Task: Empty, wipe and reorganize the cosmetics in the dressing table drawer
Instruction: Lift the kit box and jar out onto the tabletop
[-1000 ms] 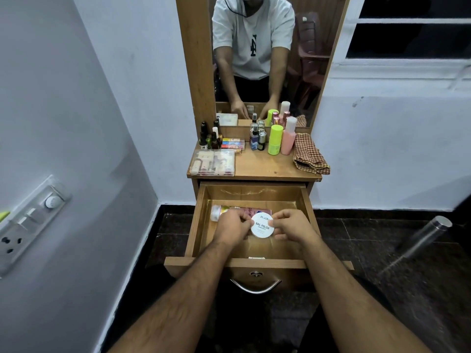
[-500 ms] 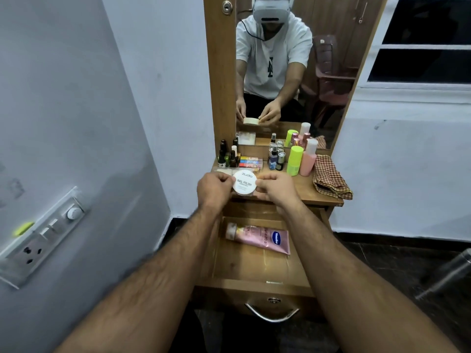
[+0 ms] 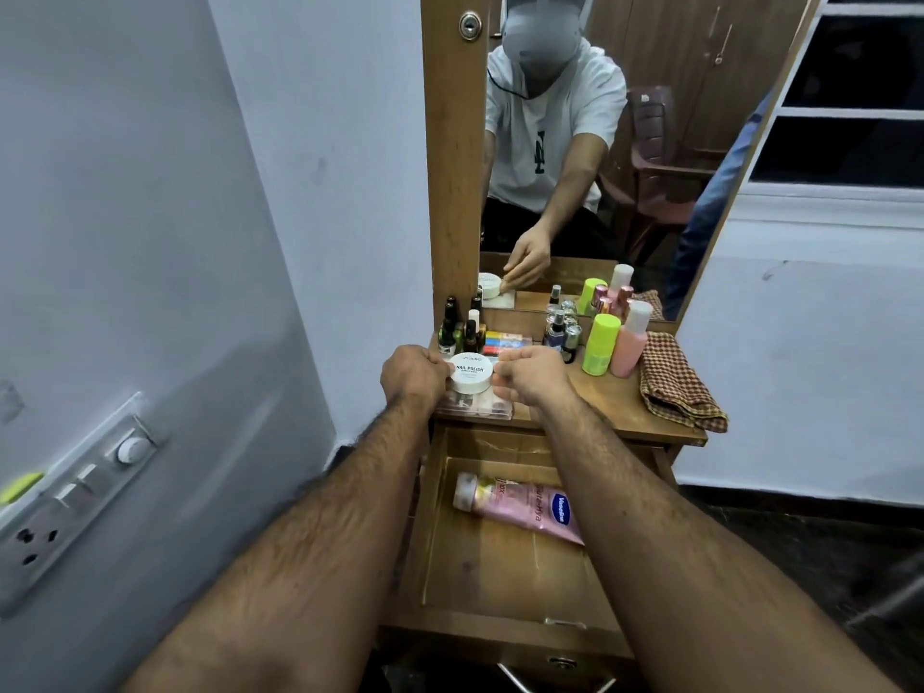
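While the white nail polish jar (image 3: 470,373) is held between both hands over the dressing-table surface (image 3: 615,397), the drawer (image 3: 500,567) below is left open with one item inside. The jar is gripped from its two sides: the curled fingers of the left hand (image 3: 412,375) are closed on its 9 o'clock edge, and those of the right hand (image 3: 530,380) on its 3 o'clock edge. The labelled lid is turned up towards the camera. The jar is carried directly above a clear compartmented case (image 3: 475,406) at the front left of the surface; whether its base already touches the case cannot be told.

The relation on which the coming move is judged to turn is that of the pink lotion tube (image 3: 520,505), the only thing seen in the drawer. It lies towards 6 o'clock from both hands, well below them, near the drawer's far wall. Its long axis runs from about 10 o'clock, where the white cap (image 3: 465,492) points, to about 4 o'clock, where the flat end is hidden under the right forearm. The right hand is judged the nearer. Bottles (image 3: 597,345) and a checked cloth (image 3: 675,382) stand at 3 o'clock of the jar.
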A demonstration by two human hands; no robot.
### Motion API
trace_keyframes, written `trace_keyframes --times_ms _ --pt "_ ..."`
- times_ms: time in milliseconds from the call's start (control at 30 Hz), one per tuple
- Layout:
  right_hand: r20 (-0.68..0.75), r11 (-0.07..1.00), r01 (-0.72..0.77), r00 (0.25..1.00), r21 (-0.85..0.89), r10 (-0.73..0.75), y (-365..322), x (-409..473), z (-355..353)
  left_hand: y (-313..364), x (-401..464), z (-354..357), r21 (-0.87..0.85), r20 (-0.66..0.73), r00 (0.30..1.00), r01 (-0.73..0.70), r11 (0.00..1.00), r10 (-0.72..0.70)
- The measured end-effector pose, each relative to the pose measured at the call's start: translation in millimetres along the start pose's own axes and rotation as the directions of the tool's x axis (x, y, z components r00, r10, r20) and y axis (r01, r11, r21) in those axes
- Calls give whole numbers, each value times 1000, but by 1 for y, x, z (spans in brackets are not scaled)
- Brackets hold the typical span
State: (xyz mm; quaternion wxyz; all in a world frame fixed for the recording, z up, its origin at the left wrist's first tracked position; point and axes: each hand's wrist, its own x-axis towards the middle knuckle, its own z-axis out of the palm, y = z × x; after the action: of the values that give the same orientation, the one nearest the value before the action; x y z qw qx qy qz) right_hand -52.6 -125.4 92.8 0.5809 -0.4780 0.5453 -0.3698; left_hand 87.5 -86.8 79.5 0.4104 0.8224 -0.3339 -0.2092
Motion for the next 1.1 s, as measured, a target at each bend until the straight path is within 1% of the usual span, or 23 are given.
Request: trace_keyframes --times_ms 100,333,433,567,633,767,867,933,1033,1100 --pt "-13 999 18 1000 -37 -18 2 4 1 -5 5 4 -22 1 1000 18 1000 -18" --pt "-7 997 40 999 -61 -40 4 5 0 -6 3 5 -12 -22 1000 -11 1000 11" --pt "-1 996 65 998 -57 -65 8 3 -5 -3 -10 2 -8 -77 996 -48 999 47" --pt "-36 990 129 991 -50 -131 14 -2 -18 -2 -36 -3 -35 -205 965 -172 984 161" --pt "-39 985 158 986 -62 -161 19 -7 -28 -5 -53 -2 -26 -209 949 -246 969 235" --pt "-32 970 202 978 -133 -208 37 -22 -50 -16 -86 11 31 -135 938 -317 948 318" --pt "-15 958 200 978 -205 -207 58 -34 -68 -32 -107 23 65 -59 953 -295 953 298" --pt "-17 936 191 979 -294 -205 72 -42 -78 -46 -116 33 93 23 960 -280 956 279" --pt "-6 849 202 972 -488 -235 90 -49 -89 -63 -120 39 184 133 953 -293 938 271" --pt "2 776 167 978 -608 -209 106 -51 -96 -74 -122 41 266 148 944 -325 907 295"
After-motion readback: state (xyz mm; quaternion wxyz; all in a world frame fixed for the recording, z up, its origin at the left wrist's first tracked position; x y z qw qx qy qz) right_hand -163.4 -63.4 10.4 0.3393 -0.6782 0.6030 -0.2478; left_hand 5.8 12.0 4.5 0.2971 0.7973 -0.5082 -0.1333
